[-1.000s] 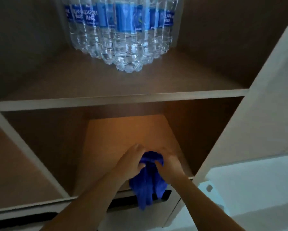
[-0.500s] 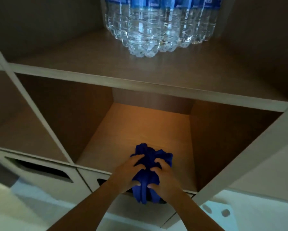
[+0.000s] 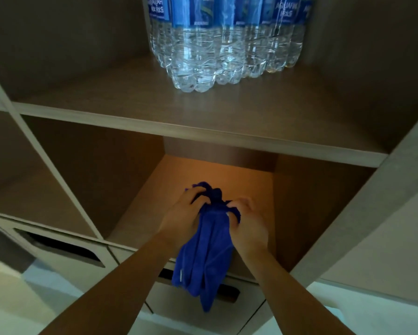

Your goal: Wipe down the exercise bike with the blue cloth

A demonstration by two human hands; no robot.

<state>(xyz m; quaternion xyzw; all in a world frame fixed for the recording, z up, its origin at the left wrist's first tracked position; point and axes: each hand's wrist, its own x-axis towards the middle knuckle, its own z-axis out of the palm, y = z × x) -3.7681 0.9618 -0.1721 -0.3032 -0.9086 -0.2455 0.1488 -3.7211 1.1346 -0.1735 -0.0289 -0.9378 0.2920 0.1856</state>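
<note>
Blue cloth point(image 3: 205, 257): held bunched at the front edge of the lit lower compartment point(image 3: 203, 175) of the shelving unit, with its lower part hanging down across the drawer front point(image 3: 169, 301) beneath. Left hand point(image 3: 183, 216): fingers curled into the gathered top from the left. Right hand point(image 3: 249, 226): fingers curled, pinching the same gathered fabric from the right. Blue-labelled water bottles point(image 3: 222, 44): clustered upright on the upper shelf point(image 3: 130, 112), toward its rear.

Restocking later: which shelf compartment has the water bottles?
The upper compartment, directly above the lit one behind the blue cloth; only it holds water bottles.
</note>
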